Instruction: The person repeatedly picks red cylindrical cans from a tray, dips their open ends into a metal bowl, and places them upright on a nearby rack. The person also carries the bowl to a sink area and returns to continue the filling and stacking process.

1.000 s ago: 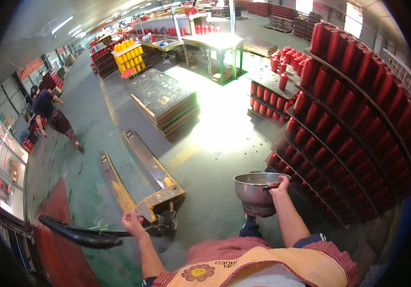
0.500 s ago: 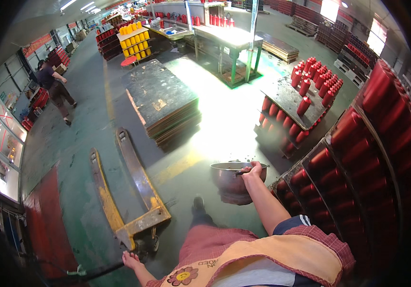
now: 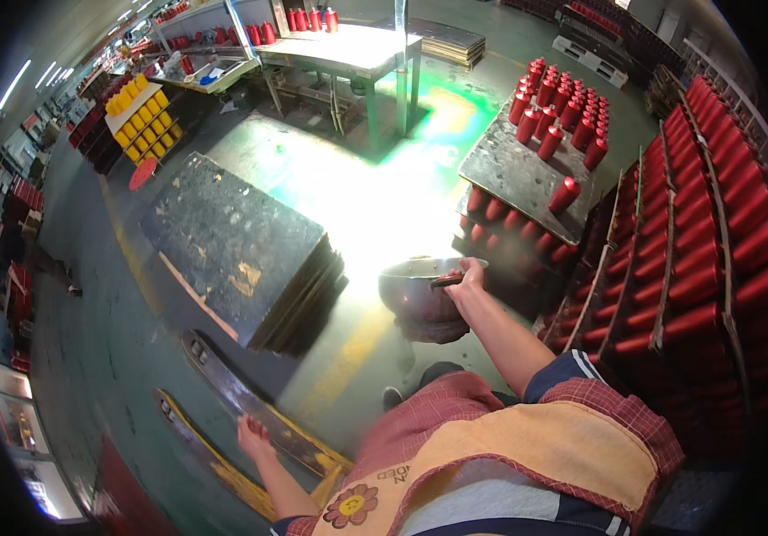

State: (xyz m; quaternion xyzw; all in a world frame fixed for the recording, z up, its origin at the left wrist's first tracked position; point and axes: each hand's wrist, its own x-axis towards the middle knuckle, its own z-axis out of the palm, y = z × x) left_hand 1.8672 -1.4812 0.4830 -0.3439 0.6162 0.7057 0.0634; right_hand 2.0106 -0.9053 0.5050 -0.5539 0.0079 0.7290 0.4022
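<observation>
My right hand [image 3: 466, 282] is closed round the dark handle of a round metal pot [image 3: 415, 290]. The pot hangs upright above the floor in front of me. Its rim is pale, its wall dull grey-brown, and what lies inside is hard to make out. Low on the left, my left hand [image 3: 254, 438] hangs with its fingers loosely curled and nothing seen in them. Below it lie the yellow, worn forks of a pallet jack [image 3: 250, 415]; the hand appears apart from them.
A stack of dark boards [image 3: 232, 250] stands ahead on the left. To the right are a board-topped stack with red bottle-shaped cylinders [image 3: 549, 143] and a tall rack of red cylinders [image 3: 714, 232]. A workbench [image 3: 339, 49] stands beyond; a person [image 3: 31, 255] is at far left.
I have moved forward and my view has turned right. The pot is still in my right hand. My left hand has swung forward over the forks. The board stack and red cylinders are nearer.
</observation>
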